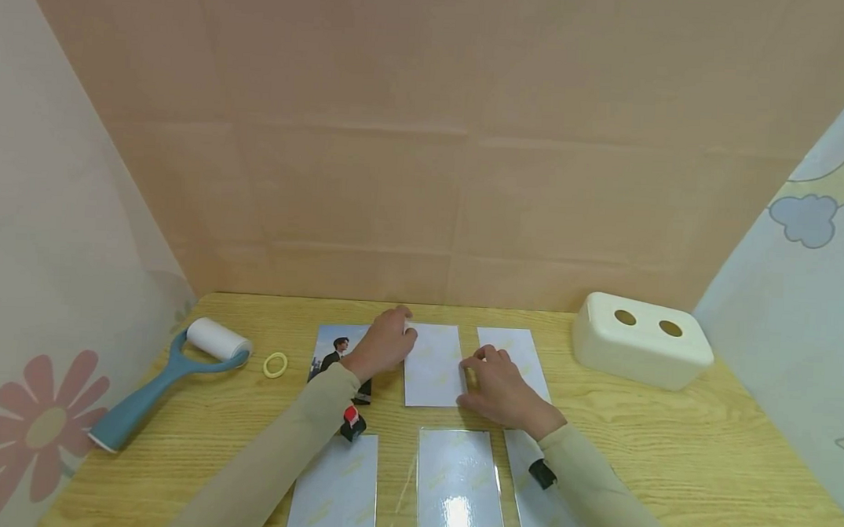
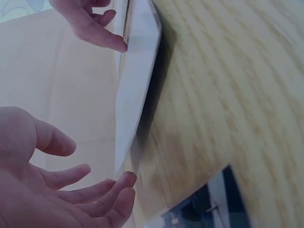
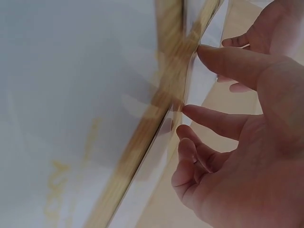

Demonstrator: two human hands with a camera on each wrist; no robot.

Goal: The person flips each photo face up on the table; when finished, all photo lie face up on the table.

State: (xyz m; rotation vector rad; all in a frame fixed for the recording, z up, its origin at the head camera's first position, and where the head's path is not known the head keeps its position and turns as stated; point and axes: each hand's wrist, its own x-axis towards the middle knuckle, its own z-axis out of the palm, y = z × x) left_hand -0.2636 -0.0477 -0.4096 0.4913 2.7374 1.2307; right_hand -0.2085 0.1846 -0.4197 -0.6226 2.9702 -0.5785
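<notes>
A white rectangular card (image 1: 432, 366) with faint yellow marks lies in the middle of the back row. By its upper left corner is my left hand (image 1: 385, 342), fingers loosely extended; the left wrist view shows the fingertips (image 2: 126, 179) close to the card's edge. Along the right edge, my right hand (image 1: 497, 389) touches the card with thumb and index fingertip set apart. Under my left wrist lies a photo card (image 1: 328, 352) of a person in a dark suit. Another white card (image 1: 513, 350) sits to the right, partly hidden by my right hand.
Three more white sheets lie in front, including a glossy middle one (image 1: 455, 477). A blue-handled lint roller (image 1: 158, 389) and a yellow ring (image 1: 274, 365) are at left. At back right stands a cream box (image 1: 637, 348) with two holes. Walls enclose the wooden table (image 1: 703, 457).
</notes>
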